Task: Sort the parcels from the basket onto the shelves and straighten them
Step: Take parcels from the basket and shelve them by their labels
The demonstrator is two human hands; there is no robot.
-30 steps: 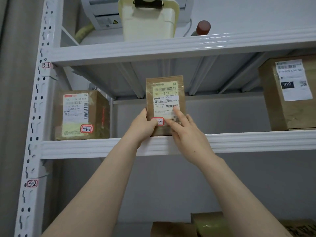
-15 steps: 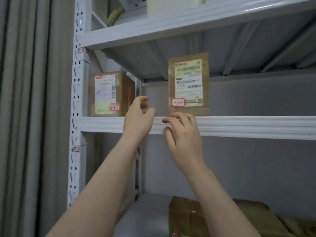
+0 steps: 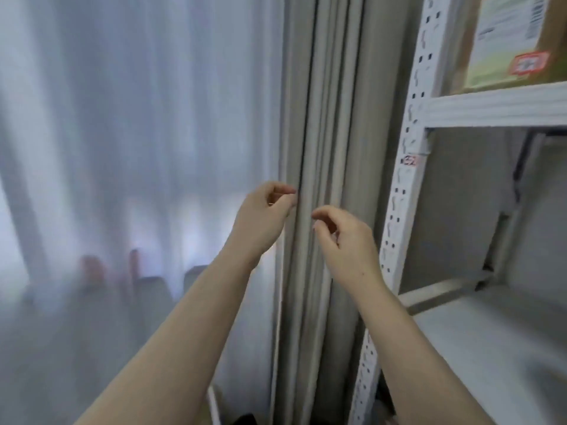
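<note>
Curtains (image 3: 138, 118) are filling the frame's left while my left hand (image 3: 264, 219) and right hand (image 3: 343, 240) are hovering loosely curled and empty, one parcel (image 3: 506, 41) sitting on the shelf (image 3: 497, 102) upper right, basket unseen.

Both bare forearms reach up from the near edge, and the 2 hands hang in front of the window coverings: the left hand (image 3: 264, 219) over the seam where the sheer white curtain (image 3: 138, 133) meets the grey drape (image 3: 325, 133), the right hand (image 3: 346, 240) just to its right and apart from it, both with fingers loosely curled around nothing. Right of them rises the white perforated upright (image 3: 399, 210) of the shelving, bearing a small red-marked tag (image 3: 410, 161). On the upper shelf (image 3: 497, 105), far top right, sits 1 brown parcel (image 3: 549, 35) with a pale label and a red-bordered sticker (image 3: 529, 62), above the pale lower shelf (image 3: 491, 348).
</note>
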